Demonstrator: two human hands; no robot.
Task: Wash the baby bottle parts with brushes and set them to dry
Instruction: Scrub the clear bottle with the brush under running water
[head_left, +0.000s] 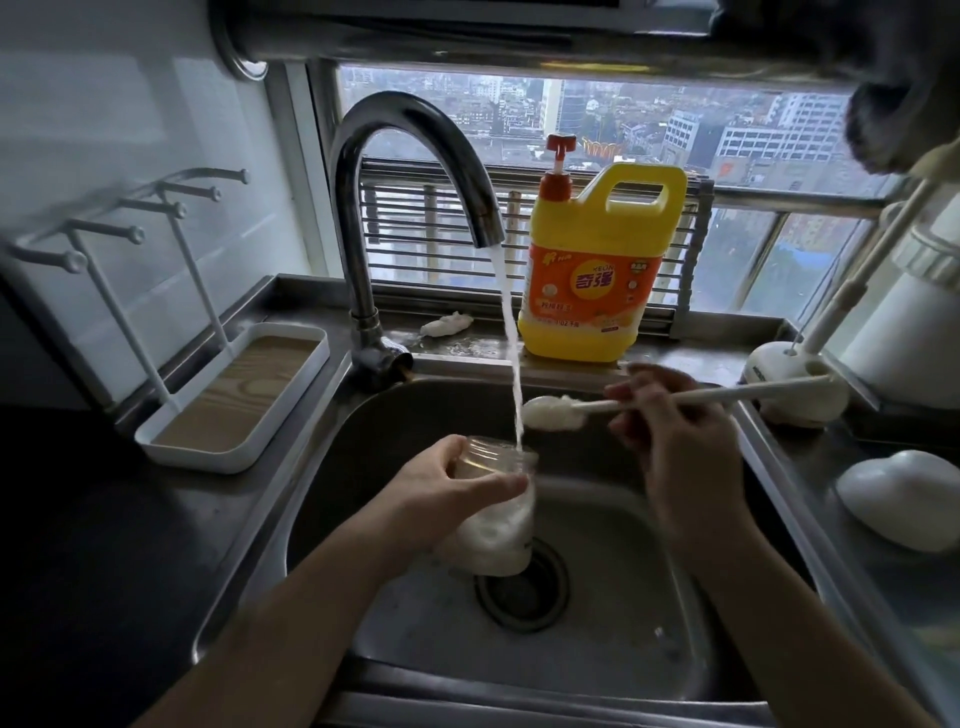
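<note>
My left hand (452, 488) grips a clear baby bottle (496, 525) upright over the sink (597, 649). Foamy white water fills its lower part. A stream of water from the curved tap (415, 156) runs into the bottle's open mouth. My right hand (675, 431) holds a long white bottle brush (556, 413) level above the sink; its sponge head sits just right of the stream, and its handle points right.
A white drying rack (228, 395) with pegs and a tray stands left of the sink. A yellow dish soap jug (597, 270) is on the back ledge. A white brush stand (795, 379) and a white rounded object (904, 499) lie on the right counter.
</note>
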